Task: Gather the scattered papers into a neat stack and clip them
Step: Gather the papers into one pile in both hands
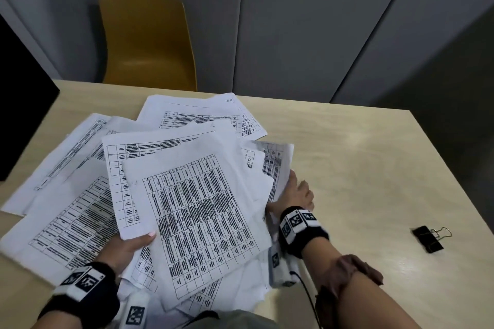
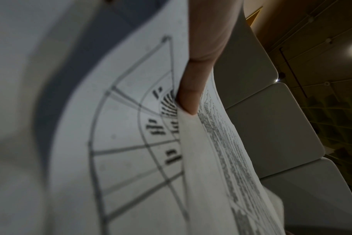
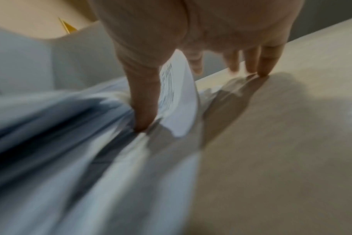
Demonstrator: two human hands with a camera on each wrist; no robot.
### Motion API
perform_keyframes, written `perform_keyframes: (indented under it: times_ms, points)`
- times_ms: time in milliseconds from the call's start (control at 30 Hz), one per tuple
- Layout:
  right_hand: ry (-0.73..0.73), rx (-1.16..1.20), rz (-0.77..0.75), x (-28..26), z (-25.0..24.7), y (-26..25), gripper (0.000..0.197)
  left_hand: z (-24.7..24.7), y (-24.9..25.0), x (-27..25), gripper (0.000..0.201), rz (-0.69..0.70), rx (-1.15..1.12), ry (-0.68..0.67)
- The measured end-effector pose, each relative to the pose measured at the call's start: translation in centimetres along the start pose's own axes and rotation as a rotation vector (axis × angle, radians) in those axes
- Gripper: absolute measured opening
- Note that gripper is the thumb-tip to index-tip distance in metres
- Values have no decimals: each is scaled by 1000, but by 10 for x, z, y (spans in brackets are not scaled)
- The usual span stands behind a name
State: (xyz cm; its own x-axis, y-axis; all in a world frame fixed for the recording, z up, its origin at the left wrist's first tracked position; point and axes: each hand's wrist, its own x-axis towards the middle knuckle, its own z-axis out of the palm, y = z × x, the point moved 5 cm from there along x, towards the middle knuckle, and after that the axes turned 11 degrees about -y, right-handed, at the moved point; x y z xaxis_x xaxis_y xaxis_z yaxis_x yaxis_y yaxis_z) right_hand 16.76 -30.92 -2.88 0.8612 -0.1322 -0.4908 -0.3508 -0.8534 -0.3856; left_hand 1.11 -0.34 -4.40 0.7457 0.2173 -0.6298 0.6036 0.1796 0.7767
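Several printed sheets of paper (image 1: pixel 197 211) lie fanned and overlapping on the beige table (image 1: pixel 361 155). My left hand (image 1: pixel 139 242) pinches the near-left edge of a few top sheets, thumb (image 2: pixel 191 95) on top and fingers hidden beneath. At the pile's right edge is my right hand (image 1: pixel 299 192). Its thumb (image 3: pixel 143 103) is dug in among the sheets (image 3: pixel 90 159), and its straight fingers (image 3: pixel 265 62) touch the bare table (image 3: pixel 271 143), with one sheet standing between thumb and forefinger. A black binder clip (image 1: pixel 427 239) lies alone to the right, away from both hands.
A yellow chair (image 1: pixel 147 43) stands behind the table's far edge, before grey wall panels. A dark object (image 1: pixel 21 115) sits at the far left edge of the table. Bare tabletop stretches between the pile and the clip.
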Motion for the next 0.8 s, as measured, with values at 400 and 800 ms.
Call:
perform_keyframes:
  times_ms: [400,800]
  points:
    - [-139,5,-36,1,9,5,53,-2,-1,-1,55,-23,37,-23]
    - [-206,-93,-61,7,-8,1,64,1,0,-5,51,-43,61,-9]
